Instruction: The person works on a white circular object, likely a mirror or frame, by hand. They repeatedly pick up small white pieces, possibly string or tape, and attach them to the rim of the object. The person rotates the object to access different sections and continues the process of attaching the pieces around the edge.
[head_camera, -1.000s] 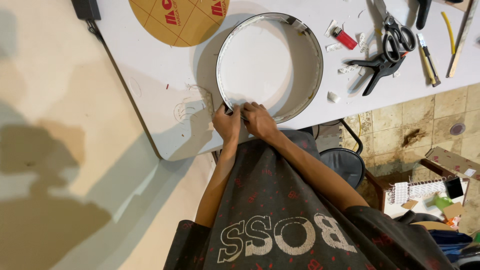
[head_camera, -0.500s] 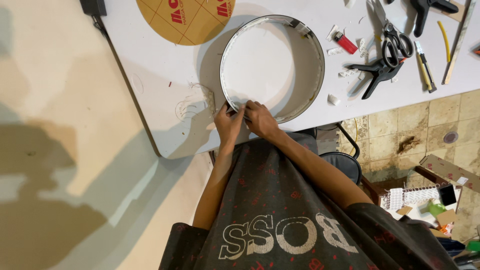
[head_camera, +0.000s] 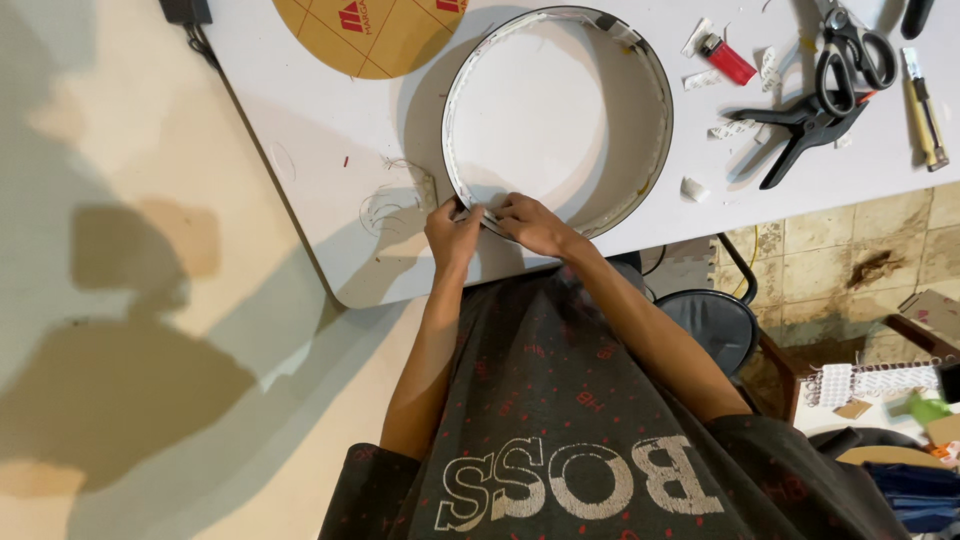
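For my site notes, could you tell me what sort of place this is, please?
Probably a small craft workshop: a white work table carries scissors, a black spring clamp and a utility knife, while both hands work on a metal ring.

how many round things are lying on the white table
2. A large ring hoop lies mid-table; both hands, left hand and right hand, grip its near rim. A brown cardboard disc lies at the top edge, partly cut off by the frame. More may lie out of view.
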